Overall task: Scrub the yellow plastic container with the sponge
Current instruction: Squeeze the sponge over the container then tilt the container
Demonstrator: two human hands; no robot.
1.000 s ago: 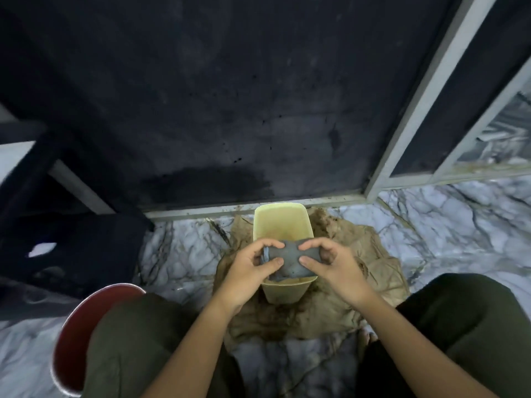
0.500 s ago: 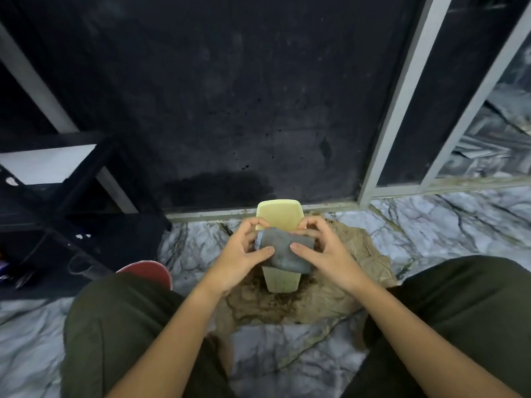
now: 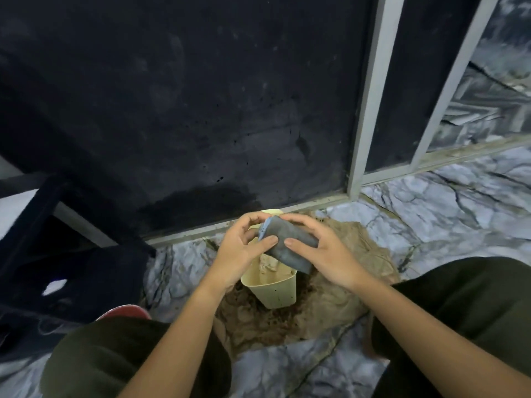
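A yellow plastic container (image 3: 274,291) stands on a brown cloth on the floor, with muddy water and a pale lump inside. Just above its open top, both hands hold a dark grey sponge (image 3: 287,244) with a blue edge, tilted down to the right. My left hand (image 3: 241,251) pinches the sponge's left end between thumb and fingers. My right hand (image 3: 327,254) grips its right side, thumb on top. The hands and sponge hide the container's far rim.
The brown cloth (image 3: 339,300) lies on a marble floor (image 3: 448,208) against a dark glass panel with a grey metal frame (image 3: 370,110). A red basin (image 3: 126,311) peeks behind my left knee. A black crate (image 3: 66,280) sits at the left.
Both hands have lifted the sponge a little and turned it so it slants down to the right. The container's inside now shows below the sponge.
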